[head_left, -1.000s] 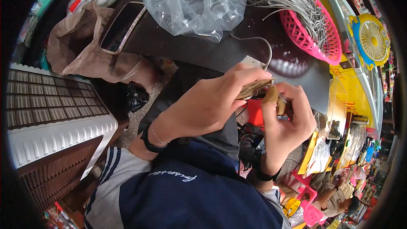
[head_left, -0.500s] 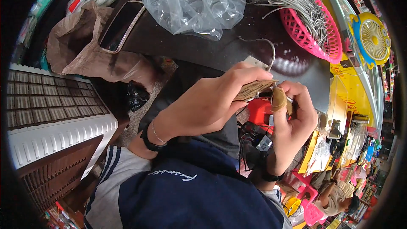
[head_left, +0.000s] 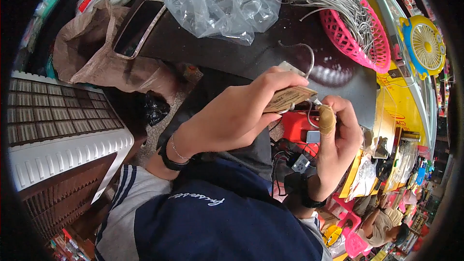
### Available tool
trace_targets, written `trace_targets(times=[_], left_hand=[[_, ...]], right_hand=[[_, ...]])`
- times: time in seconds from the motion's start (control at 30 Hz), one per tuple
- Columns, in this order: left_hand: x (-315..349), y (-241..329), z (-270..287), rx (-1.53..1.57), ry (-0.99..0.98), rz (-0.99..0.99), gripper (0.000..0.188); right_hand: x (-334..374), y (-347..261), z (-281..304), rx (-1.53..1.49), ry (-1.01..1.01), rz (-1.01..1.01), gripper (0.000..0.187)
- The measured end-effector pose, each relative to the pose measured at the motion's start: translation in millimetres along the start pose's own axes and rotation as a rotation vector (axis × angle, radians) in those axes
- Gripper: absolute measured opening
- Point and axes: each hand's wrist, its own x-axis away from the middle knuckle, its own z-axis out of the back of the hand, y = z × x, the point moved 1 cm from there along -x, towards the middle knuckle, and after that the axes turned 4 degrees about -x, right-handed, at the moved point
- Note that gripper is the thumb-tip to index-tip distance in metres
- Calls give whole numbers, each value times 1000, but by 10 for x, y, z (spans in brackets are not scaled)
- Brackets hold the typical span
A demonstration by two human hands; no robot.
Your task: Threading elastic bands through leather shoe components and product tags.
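My left hand [head_left: 232, 111] grips a small tan printed card [head_left: 290, 97] between thumb and fingers. A pale piece [head_left: 291, 69] shows behind the fingers, partly hidden. From there a grey cord [head_left: 311, 60] curls up over the table. My right hand [head_left: 340, 140] is pinched just right of the card, on a part of the cord that runs in a small loop below it. The right thumb wears a tan finger cover [head_left: 327, 119]. What lies between the right fingertips is largely hidden.
On the dark table [head_left: 217, 55] lie a clear plastic bag [head_left: 217, 19] with tan cards, a pink basket [head_left: 333, 34] heaped with grey cords [head_left: 338, 2], and a phone [head_left: 137, 31]. A brown sack [head_left: 116, 72] sits left. A fan [head_left: 425, 46] stands right; a person [head_left: 379, 227] is farther off.
My right thumb and fingers have shifted slightly right and down, away from the card. The cord between the hands shows more, and the card has tilted a little.
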Motion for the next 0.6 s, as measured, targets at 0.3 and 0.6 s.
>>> trace_targets(times=[0.3, 0.6], left_hand=[[10, 9, -25, 19, 5, -3, 63], [16, 77, -73, 14, -20, 72, 62]], right_hand=[[-17, 43, -65, 40, 51, 64, 9], [23, -5, -171, 229, 153, 98, 8]])
